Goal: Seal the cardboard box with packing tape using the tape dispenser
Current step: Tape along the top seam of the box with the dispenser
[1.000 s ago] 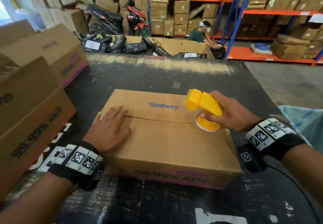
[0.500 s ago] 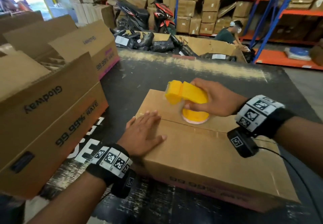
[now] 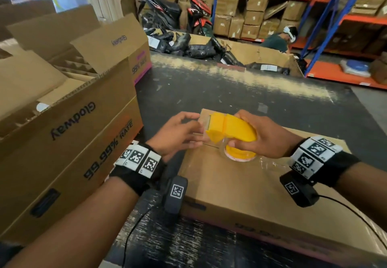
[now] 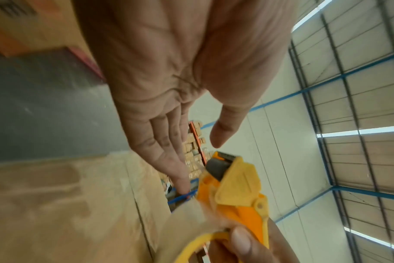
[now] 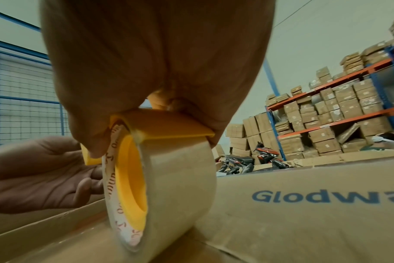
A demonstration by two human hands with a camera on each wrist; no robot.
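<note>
A flat brown cardboard box printed "Glodway" lies on the dark table. Clear tape shines along its centre seam behind the roll. My right hand grips the yellow tape dispenser, whose roll of clear tape stands on the seam near the box's left end. In the left wrist view the dispenser shows its blade end. My left hand hovers at that end with fingers straight and thumb apart, holding nothing, just beside the dispenser's front.
A large open Glodway carton with dividers stands close on the left. Another open carton sits behind it. A bin of black parcels, parked scooters and a seated person are beyond the table. Shelving stacked with boxes fills the right.
The right hand has run the dispenser leftward along the seam to the box's left end. The left hand has lifted off the box top and now hovers by the dispenser's front.
</note>
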